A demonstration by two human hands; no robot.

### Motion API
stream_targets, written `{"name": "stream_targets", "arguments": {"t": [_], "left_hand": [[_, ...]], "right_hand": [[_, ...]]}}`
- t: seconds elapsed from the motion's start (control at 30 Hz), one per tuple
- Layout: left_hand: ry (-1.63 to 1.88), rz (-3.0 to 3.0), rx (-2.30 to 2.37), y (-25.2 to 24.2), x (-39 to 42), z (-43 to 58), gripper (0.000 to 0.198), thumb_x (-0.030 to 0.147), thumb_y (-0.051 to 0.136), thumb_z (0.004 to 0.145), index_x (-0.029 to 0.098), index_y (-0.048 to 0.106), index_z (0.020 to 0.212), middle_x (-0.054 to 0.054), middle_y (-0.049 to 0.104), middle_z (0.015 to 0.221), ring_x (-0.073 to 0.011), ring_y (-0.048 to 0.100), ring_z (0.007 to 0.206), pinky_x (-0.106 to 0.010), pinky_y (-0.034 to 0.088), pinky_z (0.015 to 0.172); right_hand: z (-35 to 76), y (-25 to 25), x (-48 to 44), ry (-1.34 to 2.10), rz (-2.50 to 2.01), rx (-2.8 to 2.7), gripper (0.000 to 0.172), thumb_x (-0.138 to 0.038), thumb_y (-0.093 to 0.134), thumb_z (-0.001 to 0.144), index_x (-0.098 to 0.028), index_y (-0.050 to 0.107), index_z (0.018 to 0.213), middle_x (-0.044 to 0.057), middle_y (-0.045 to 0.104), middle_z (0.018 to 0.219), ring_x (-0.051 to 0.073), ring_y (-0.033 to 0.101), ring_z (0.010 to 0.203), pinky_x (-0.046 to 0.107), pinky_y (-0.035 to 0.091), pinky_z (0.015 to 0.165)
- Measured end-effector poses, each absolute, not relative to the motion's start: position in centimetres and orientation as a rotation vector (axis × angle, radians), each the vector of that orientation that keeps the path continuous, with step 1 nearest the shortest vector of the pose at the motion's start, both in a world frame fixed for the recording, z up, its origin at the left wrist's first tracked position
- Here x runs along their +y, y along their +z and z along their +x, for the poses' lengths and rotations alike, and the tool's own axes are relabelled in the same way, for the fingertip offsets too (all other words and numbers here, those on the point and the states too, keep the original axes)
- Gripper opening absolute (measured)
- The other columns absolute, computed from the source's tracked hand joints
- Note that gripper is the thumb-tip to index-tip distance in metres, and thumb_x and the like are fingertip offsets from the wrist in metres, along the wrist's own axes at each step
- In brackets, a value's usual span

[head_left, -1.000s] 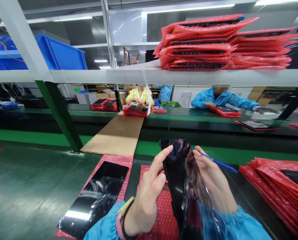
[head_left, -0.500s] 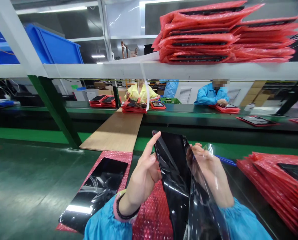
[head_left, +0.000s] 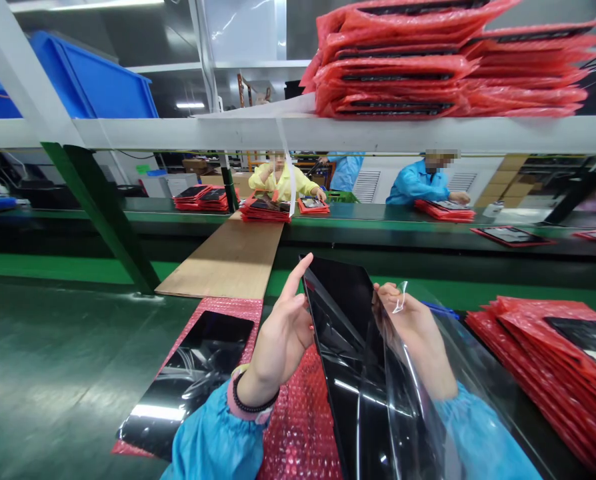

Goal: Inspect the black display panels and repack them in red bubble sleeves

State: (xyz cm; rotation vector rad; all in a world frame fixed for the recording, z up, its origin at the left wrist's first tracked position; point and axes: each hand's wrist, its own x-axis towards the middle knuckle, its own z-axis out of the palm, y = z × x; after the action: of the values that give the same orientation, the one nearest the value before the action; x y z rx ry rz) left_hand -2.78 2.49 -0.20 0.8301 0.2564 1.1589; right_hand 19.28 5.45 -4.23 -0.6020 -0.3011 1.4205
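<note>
A black tablet screen (head_left: 341,283) is held up at a tilt in front of me. My left hand (head_left: 285,333) grips its left edge, index finger stretched along the upper corner. Clear protective film (head_left: 421,400) is partly lifted from the glass, curling over the right side. At the right edge my right hand (head_left: 415,330) is closed, partly behind the film; the fingertips meet the screen's edge, and I cannot tell whether they also pinch the film. Below lies red bubble wrap (head_left: 303,420). To the left, a second black screen (head_left: 193,373) rests on another red bubble-wrap piece.
Red bubble-wrap bags (head_left: 543,373) are stacked at right beside a blue pen-like object (head_left: 443,310). A cardboard strip (head_left: 223,260) bridges toward the far bench. Overhead, a shelf (head_left: 188,133) carries more red bags (head_left: 393,67) and a blue bin (head_left: 98,80). Two co-workers sit opposite.
The loose film has spread farther right, now over my right wrist and sleeve. Both hands stay on the screen, which tips slightly. Across the bench, the yellow-sleeved co-worker's arms have shifted.
</note>
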Motion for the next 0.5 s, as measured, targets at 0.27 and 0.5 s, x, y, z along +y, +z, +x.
{"name": "stream_targets", "arguments": {"t": [0.27, 0.5], "left_hand": [[1.148, 0.832, 0.275, -0.1, 2.9, -2.7, 0.061, 0.02, 0.047, 0.088, 0.029, 0.036, 0.148, 0.0, 0.072, 0.091, -0.0091, 0.058, 0.06, -0.022, 0.047, 0.064], [1.154, 0.839, 0.279, -0.2, 3.4, -2.6, 0.065, 0.02, 0.048, 0.087, 0.025, 0.031, 0.15, -0.001, 0.072, 0.092, -0.0133, 0.065, 0.073, -0.027, 0.049, 0.075]], "right_hand": [[18.9, -4.0, 5.6, 1.442, -0.606, -0.301, 0.026, 0.004, 0.06, 0.061, -0.02, 0.053, 0.068, -0.006, 0.058, 0.06, 0.008, 0.067, 0.055, 0.012, 0.059, 0.056], [18.2, -3.7, 5.1, 1.467, -0.613, -0.341, 0.023, 0.001, 0.056, 0.062, -0.021, 0.051, 0.069, -0.004, 0.06, 0.065, 0.009, 0.064, 0.051, 0.015, 0.059, 0.052]]}}
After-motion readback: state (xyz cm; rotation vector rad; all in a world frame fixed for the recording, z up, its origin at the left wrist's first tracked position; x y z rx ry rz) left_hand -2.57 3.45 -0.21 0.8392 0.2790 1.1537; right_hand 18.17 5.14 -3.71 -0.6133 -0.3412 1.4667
